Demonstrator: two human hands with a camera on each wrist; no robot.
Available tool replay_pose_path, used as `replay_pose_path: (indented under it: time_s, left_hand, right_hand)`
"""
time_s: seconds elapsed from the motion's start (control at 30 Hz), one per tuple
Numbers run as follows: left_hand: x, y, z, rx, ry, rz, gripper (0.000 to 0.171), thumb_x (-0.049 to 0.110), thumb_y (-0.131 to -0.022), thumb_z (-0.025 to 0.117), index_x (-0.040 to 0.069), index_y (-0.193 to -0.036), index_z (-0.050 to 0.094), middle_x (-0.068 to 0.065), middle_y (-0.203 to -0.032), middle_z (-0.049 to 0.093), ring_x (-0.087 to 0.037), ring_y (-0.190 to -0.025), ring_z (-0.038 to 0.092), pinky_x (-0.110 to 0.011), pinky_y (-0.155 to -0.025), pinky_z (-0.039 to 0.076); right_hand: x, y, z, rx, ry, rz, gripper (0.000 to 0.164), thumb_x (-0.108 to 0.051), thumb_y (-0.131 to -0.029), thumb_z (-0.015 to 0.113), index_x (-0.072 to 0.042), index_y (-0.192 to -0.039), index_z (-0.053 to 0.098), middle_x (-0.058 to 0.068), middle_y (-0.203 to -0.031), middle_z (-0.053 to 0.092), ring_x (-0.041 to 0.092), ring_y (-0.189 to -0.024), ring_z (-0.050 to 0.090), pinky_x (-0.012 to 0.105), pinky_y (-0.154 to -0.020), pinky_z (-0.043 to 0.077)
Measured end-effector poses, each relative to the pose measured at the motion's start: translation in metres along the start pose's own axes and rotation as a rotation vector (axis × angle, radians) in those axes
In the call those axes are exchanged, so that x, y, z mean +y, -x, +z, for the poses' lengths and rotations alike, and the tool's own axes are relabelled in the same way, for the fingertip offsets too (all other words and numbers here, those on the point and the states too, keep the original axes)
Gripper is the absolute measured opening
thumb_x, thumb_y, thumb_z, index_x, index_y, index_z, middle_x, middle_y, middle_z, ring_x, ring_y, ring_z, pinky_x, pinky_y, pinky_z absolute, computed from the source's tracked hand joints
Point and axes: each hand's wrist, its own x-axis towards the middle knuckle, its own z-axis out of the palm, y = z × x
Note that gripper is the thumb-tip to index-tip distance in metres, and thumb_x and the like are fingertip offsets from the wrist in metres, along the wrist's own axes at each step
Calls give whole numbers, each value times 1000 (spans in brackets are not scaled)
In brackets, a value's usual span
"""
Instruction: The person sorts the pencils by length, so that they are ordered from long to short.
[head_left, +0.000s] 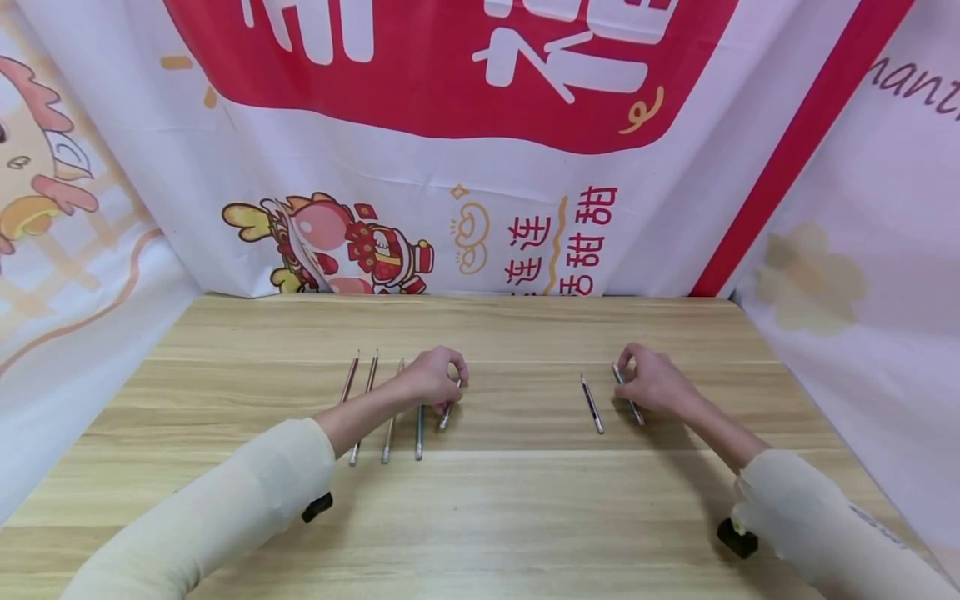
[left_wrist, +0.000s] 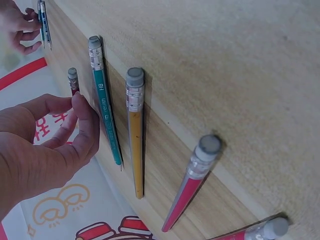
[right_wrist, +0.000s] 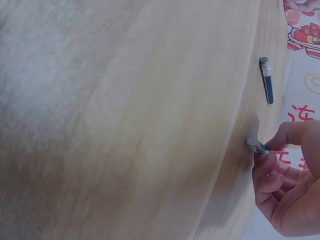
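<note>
My left hand (head_left: pixel 433 382) pinches a short, dark reddish pencil (left_wrist: pixel 73 80) with a grey eraser; the fingers cover much of its shaft. Beside that hand lie a teal pencil (left_wrist: pixel 104 105), a yellow pencil (left_wrist: pixel 134 135) and two red pencils, one a pinkish red pencil (left_wrist: pixel 188 192), the other a red pencil (head_left: pixel 349 379) farthest left. On the right of the table, my right hand (head_left: pixel 654 385) holds a greenish pencil (right_wrist: pixel 258 146) between thumb and fingers, its eraser end showing. Just left of it, apart from the hand, a short dark blue pencil (head_left: pixel 592 405) lies on the wood.
The wooden table (head_left: pixel 510 517) ends at a hanging white and red printed cloth (head_left: pixel 450 167) behind. More printed cloth (head_left: pixel 847 208) hangs at the right side, and another at the left. Dark wrist devices show under both pale sleeves (head_left: pixel 247 492).
</note>
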Motion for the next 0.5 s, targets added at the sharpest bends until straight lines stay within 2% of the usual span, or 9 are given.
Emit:
replay_pose_path:
  time_s: [0.2,0.5]
  left_hand:
    - [-2,0,-1,1,5,3,21,-13,-86,68,-3,-104,65,-16,-91,64,-15,-57,59,-23,-52,59]
    - [-1,2,0,-16,-3,-4,19,-12,-87,68,-3,-103,65,-15,-88,64,-16,-58,60,-23,-52,59]
  right_hand:
    - [-2,2,-2,46,-115,-93,31,-1,-89,68,2,-116,52,15,-82,65,22,-65,61,30,-55,54]
    - [-29,5,-3,57,-75,-128,13,-10,-97,67,-5,-108,63,12,-89,65,26,-81,60,31,-64,52]
